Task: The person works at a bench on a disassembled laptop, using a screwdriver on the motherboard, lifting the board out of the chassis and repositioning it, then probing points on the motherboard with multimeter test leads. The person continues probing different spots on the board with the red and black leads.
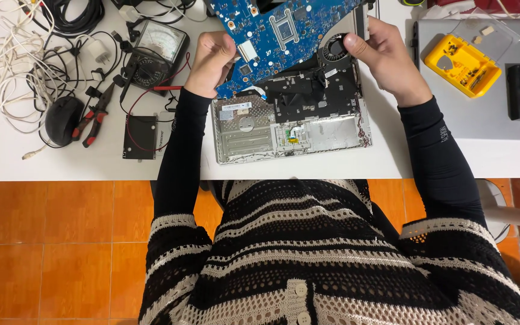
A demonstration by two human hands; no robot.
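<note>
Lifted over the opened laptop chassis [290, 123] toward twelve o'clock, the blue motherboard [278, 30] is gripped by the left hand [212, 60] and right hand [380, 57] at its edges, so attached ribbon cables could be torn if it is pulled.

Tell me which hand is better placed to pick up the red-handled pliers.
Left. The left hand grips the blue circuit board on the side toward the pliers; the right hand is across the open laptop case.
</note>
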